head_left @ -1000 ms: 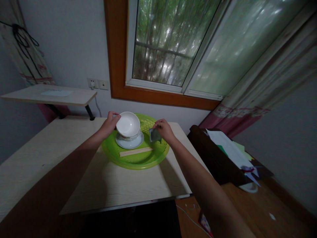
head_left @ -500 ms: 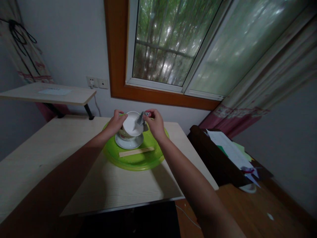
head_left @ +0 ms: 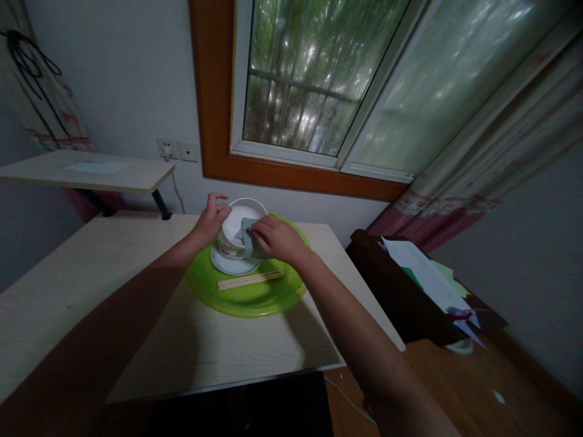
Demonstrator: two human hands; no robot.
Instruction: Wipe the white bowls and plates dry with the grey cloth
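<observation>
A white bowl (head_left: 237,213) is tilted towards me above another bowl (head_left: 228,249) with a patterned side. My left hand (head_left: 212,216) grips the tilted bowl by its left rim, thumb at the inside edge. In my right hand (head_left: 276,238) is a grey cloth (head_left: 248,235), closed between the fingers and pressed over the bowl's right rim and inner wall. Beneath the bowls lies a white saucer (head_left: 228,266). Pale chopsticks (head_left: 250,280) rest in front of it on a round green tray (head_left: 255,309).
The tray stands on a light wooden table (head_left: 246,346). At the left a raised shelf (head_left: 91,173) carries a sheet of paper. Wall sockets (head_left: 177,150) and a window (head_left: 300,109) are behind. To the right, a dark brown piece of furniture (head_left: 382,291) holds papers.
My right hand has brought the cloth leftward from over the tray's right side into the bowl. My left hand and the tilted bowl have shifted slightly right and up.
</observation>
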